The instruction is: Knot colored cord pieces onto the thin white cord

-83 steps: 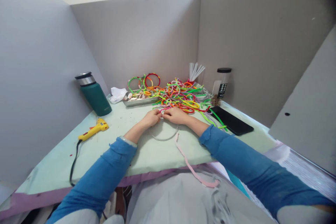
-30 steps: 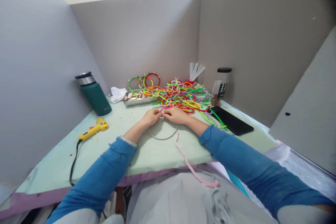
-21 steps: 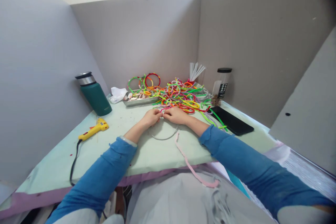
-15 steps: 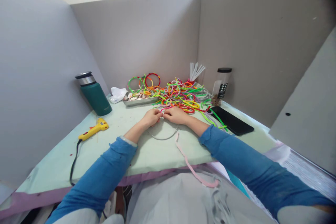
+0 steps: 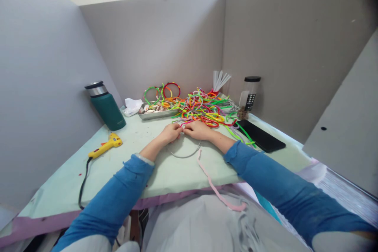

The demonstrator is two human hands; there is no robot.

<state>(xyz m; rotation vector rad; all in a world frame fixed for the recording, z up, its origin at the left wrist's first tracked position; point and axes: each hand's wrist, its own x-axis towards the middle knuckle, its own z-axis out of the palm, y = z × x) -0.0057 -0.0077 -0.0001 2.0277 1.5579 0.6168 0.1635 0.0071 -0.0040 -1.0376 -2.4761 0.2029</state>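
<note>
My left hand (image 5: pixel 172 132) and my right hand (image 5: pixel 197 129) meet at the middle of the table, fingertips almost touching. Both are closed in a pinch on the far side of a thin grey hoop (image 5: pixel 184 157), whose near curve rests over the cloth below them. A bit of bright pink cord shows at the fingertips; how it sits on the hoop is hidden by the fingers. A pale pink strip (image 5: pixel 210 182) runs from beside the hoop over the table edge onto my lap. Just beyond my hands lies a tangled heap of coloured cords (image 5: pixel 203 106).
Left stand a green flask (image 5: pixel 108 111) and a yellow glue gun (image 5: pixel 105 145) with a black cable. A metal tray (image 5: pixel 159 115) of shells, finished-looking coloured rings (image 5: pixel 171 84) and white sticks (image 5: pixel 220 80) are at the back. Right are a clear jar (image 5: pixel 247 98) and a black phone (image 5: pixel 262 137).
</note>
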